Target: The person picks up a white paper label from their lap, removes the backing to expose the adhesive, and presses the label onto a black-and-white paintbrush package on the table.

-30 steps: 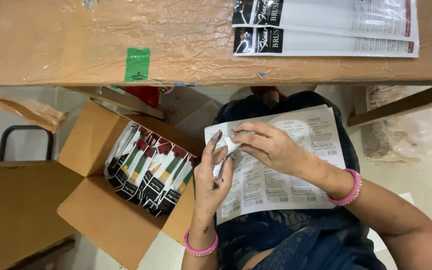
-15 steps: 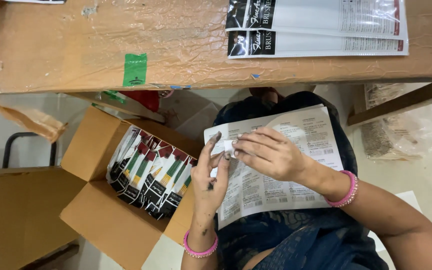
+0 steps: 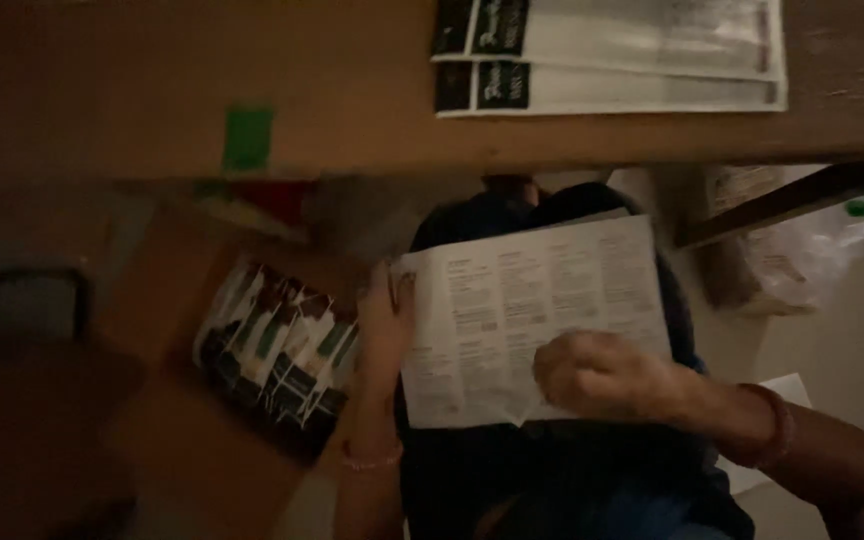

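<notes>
A printed leaflet (image 3: pixel 532 320) lies spread flat over the person's lap, below the edge of the wooden table (image 3: pixel 352 110). Its long axis runs left to right across the view, tilted slightly so the right end sits higher. The left hand (image 3: pixel 384 320) grips the sheet's left edge, fingers curled onto it. The right hand (image 3: pixel 602 375) rests on the lower part, fingers bent; the dim blur hides whether they pinch the paper. A cardboard box (image 3: pixel 202 400) of packets (image 3: pixel 277 350) stands just left.
</notes>
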